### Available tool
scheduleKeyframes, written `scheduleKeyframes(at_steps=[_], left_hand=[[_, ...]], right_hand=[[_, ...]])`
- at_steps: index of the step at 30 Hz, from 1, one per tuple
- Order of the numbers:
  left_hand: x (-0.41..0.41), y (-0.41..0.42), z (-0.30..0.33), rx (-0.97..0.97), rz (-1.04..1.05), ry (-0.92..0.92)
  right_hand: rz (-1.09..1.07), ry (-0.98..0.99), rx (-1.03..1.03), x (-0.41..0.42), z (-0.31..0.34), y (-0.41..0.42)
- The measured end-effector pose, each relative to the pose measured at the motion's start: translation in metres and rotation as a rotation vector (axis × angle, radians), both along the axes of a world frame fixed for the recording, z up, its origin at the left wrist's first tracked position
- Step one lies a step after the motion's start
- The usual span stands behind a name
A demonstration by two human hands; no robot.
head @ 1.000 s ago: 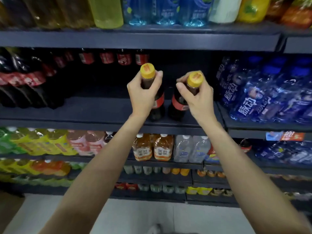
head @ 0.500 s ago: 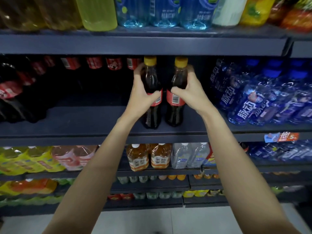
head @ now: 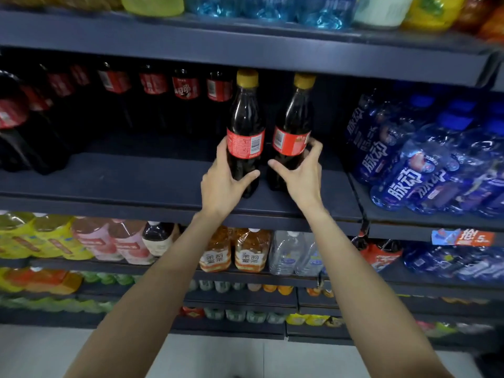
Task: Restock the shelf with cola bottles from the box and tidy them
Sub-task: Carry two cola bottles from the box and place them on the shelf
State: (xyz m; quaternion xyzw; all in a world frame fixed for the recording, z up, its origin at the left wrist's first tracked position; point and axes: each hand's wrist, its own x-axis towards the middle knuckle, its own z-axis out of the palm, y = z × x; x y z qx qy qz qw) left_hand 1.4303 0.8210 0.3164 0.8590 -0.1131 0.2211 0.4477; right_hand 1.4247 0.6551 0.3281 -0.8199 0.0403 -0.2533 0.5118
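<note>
Two cola bottles with yellow caps and red labels stand upright side by side on the dark middle shelf [head: 152, 186]. My left hand [head: 223, 181] grips the lower body of the left bottle [head: 245, 126], thumb across its front. My right hand [head: 302, 173] curls round the lower body of the right bottle [head: 293, 124], fingers reaching behind its label. A row of red-labelled cola bottles [head: 152, 85] stands at the back of the same shelf, and more cola bottles [head: 16, 124] crowd the far left. The box is out of view.
Blue drink bottles [head: 425, 159] lean in a pile on the shelf section to the right. Large bottles sit on the shelf above [head: 245, 42]. Tea and water bottles [head: 251, 252] fill the lower shelves. A dark stretch of the middle shelf lies between the left cola group and my hands.
Both hands slid down from the bottles' necks and shoulders to their lower bodies. The two bottles now stand farther back on the shelf, and the camera has moved closer.
</note>
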Motion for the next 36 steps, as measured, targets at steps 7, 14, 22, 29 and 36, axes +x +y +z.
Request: scheduleKeyframes(at_steps=[7, 14, 22, 29, 36], left_hand=[[0.084, -0.038, 0.004, -0.023, 0.121, 0.006], [0.141, -0.073, 0.006, 0.149, 0.237, -0.063], [0.165, -0.077, 0.000, 0.125, 0.163, -0.047], [0.154, -0.071, 0.009, 0.239, 0.148, 0.059], [0.097, -0.044, 0.029, 0.244, 0.061, 0.171]], right_hand=[[-0.137, -0.153, -0.061, 0.073, -0.006, -0.025], [-0.201, -0.183, -0.163, 0.122, -0.004, -0.034], [-0.266, -0.107, -0.286, 0.150, -0.003, -0.029], [-0.129, -0.001, -0.152, 0.145, -0.006, -0.029], [-0.271, 0.021, -0.390, 0.074, 0.006, -0.028]])
